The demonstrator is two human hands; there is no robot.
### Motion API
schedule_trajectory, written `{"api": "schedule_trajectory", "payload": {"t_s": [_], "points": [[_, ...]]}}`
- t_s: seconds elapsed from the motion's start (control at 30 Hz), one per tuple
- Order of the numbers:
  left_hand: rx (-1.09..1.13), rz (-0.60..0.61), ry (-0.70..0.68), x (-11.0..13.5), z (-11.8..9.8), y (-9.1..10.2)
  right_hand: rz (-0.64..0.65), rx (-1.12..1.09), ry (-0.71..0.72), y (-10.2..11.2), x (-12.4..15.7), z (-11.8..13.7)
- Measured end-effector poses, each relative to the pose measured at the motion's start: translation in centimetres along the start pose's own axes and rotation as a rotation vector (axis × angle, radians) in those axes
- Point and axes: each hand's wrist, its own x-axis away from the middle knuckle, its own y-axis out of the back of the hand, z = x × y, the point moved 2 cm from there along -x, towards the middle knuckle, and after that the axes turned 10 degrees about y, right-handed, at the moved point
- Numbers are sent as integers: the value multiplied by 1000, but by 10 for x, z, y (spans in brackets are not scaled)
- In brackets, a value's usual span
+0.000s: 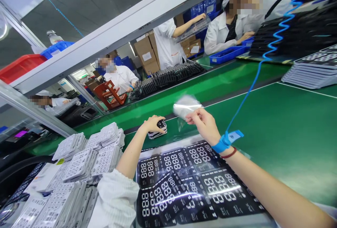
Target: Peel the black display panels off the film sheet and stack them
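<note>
My left hand (pixel 152 123) reaches forward and rests closed on a small stack of black display panels (pixel 158 129) on the green bench. My right hand (pixel 204 122) is raised beside it, pinching a piece of clear plastic film (pixel 185 106) that blurs in the air. A blue wrist strap (pixel 225 141) with a coiled blue cord (pixel 264 57) circles my right wrist. Below both arms lies a large black sheet of digit display panels (pixel 195 182) with a glossy surface.
Several stacks of white display frames (pixel 86 158) lie at my left. A green conveyor belt (pixel 216 80) runs across, with black parts (pixel 171 75) beyond it. Stacked black sheets (pixel 313 68) sit at the right. Several people in white coats work on the far side.
</note>
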Motion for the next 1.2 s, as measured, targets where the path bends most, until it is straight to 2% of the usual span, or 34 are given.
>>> {"api": "schedule_trajectory", "payload": {"t_s": [0.2,0.53,0.67,0.77,0.83,0.87,0.93,0.97,1.07,1.13,1.2], "points": [[-151,38,36,-12,4,0,24,2,20,-2,1,3],[-210,36,-18,-8,4,-3,20,-1,47,-2,2,6],[-175,-5,-29,-2,0,-4,12,-91,-44,-2,1,-4],[-123,-132,-44,20,-9,-3,-17,-230,-124,2,-3,-16],[-26,-242,-84,48,-17,-5,-68,-232,-93,8,-9,-23],[72,-294,-123,66,-20,-7,-94,-168,-53,11,-13,-26],[254,-276,-195,102,-23,-17,-87,85,67,16,-23,-31],[310,-228,-204,119,-22,-24,-26,255,144,15,-29,-33],[412,-105,-148,159,-12,-47,293,659,331,6,-44,-46],[450,-64,-77,173,-1,-60,455,756,351,0,-51,-57],[460,-26,-9,180,10,-72,543,778,312,-5,-54,-64]]}}
